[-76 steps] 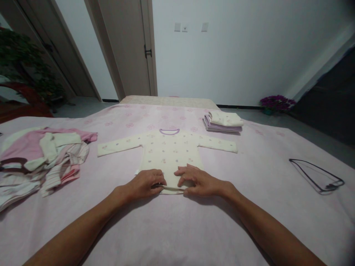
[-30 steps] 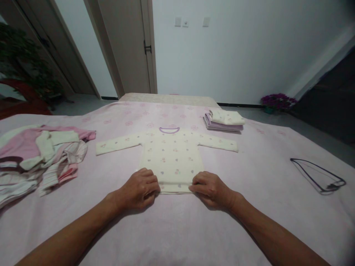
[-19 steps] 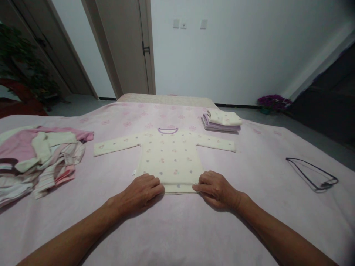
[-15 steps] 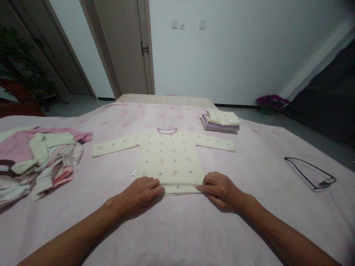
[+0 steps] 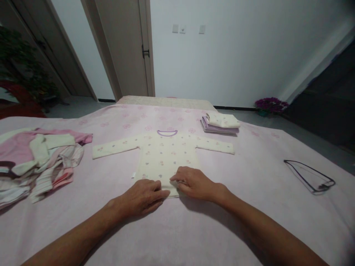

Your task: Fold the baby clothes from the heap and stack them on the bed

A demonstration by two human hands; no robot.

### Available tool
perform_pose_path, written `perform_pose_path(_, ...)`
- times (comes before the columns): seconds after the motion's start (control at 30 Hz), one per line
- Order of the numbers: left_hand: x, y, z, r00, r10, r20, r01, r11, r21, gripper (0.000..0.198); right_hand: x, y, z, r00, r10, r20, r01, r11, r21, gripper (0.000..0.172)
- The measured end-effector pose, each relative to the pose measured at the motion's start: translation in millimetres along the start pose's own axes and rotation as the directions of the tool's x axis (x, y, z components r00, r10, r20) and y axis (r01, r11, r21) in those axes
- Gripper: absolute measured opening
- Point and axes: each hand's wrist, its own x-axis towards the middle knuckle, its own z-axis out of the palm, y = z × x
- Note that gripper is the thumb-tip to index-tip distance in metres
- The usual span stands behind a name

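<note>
A cream long-sleeved shirt (image 5: 166, 155) with a purple neckline and small printed motifs lies flat, sleeves spread to both sides. My left hand (image 5: 145, 196) rests at the left part of its bottom hem, fingers curled on the fabric and thumb stretched along the edge. Over the lower middle of the shirt is my right hand (image 5: 192, 183), its fingers bent and slightly apart, with nothing visible between them. The hand and forearm hide the right end of the hem. A small white tag (image 5: 133, 175) sticks out at the shirt's left side.
Crumpled clothes (image 5: 52, 147) lie in a heap at the left. Beyond the right sleeve sits a stack of folded clothes (image 5: 220, 123). A black wire hanger-like frame (image 5: 307, 173) rests at the right on the pink bed cover (image 5: 172, 236).
My right hand has left the hem's right corner and moved left, close to my left hand. The left hand stays nearly in place, its thumb reaching slightly further right.
</note>
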Motion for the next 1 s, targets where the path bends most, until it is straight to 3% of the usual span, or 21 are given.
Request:
perform_pose_path(0.07,0,0,-0.9,1.000,0.000,-0.004,0.000,1.000,-0.004,0.024,12,5,5,0.997,0.065,0.046,-0.060,0.994,-0.086,0.026)
perform_pose_path(0.2,1,2,-2.0,1.000,-0.001,-0.027,0.001,1.000,0.001,0.024,21,12,10,0.972,0.227,-0.055,-0.233,0.959,-0.163,0.026)
perform_pose_path(0.4,2,3,-0.7,0.999,-0.004,-0.040,0.004,1.000,0.009,0.023,30,5,18,0.995,0.087,0.055,-0.088,0.996,0.023,0.026)
perform_pose_path(0.53,1,2,1.3,0.997,0.006,-0.072,-0.008,1.000,-0.024,0.022,47,14,14,0.960,0.276,-0.037,-0.278,0.955,-0.102,0.026)
perform_pose_path(0.6,1,2,0.7,0.996,0.012,-0.093,-0.015,0.999,-0.034,0.021,58,16,13,0.955,0.290,-0.069,-0.292,0.956,-0.037,0.030)
perform_pose_path(0.73,3,5,-3.6,0.996,0.009,-0.088,-0.013,0.999,-0.048,0.019,79,12,17,0.984,0.103,0.147,-0.142,0.946,0.291,0.036)
perform_pose_path(0.8,3,5,-5.0,0.998,0.005,-0.070,-0.009,0.998,-0.063,0.019,91,13,19,0.968,0.107,0.225,-0.175,0.937,0.303,0.034)
perform_pose_path(0.87,3,5,-5.1,0.998,0.000,-0.057,-0.004,0.997,-0.080,0.018,104,19,18,0.953,0.237,0.187,-0.272,0.943,0.192,0.029)
perform_pose_path(0.93,3,4,-4.2,0.998,-0.005,-0.055,0.000,0.995,-0.095,0.017,114,28,14,0.928,0.364,0.077,-0.369,0.926,0.082,0.029)
perform_pose_path(1.0,3,3,-3.2,0.998,-0.012,-0.057,0.006,0.995,-0.104,0.017,122,36,12,0.914,0.406,0.009,-0.405,0.910,0.088,0.035)
